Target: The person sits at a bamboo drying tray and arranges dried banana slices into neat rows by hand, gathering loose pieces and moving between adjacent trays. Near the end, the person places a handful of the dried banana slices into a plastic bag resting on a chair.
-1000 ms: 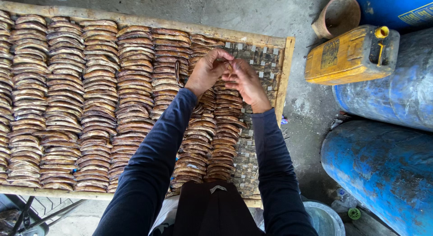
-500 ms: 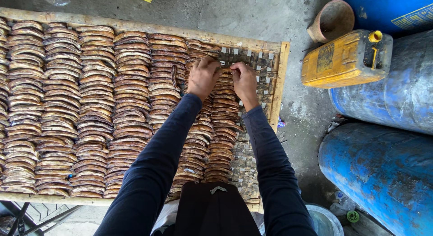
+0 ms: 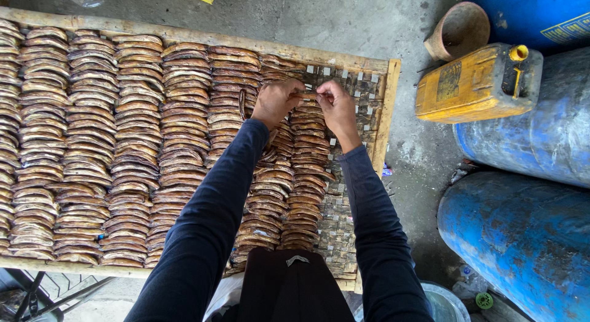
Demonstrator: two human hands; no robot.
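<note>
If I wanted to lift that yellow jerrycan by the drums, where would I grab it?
Probably by the handle beside the cap, reaching from above. The yellow jerrycan lies on its flat side between the tray and a blue drum, so its other sides are crowded.

Soft, even daylight falls from above with only faint shadows. A mild sheen shows on the blue drums (image 3: 528, 236). The picture is sharp, with slight bending at the edges.
</note>
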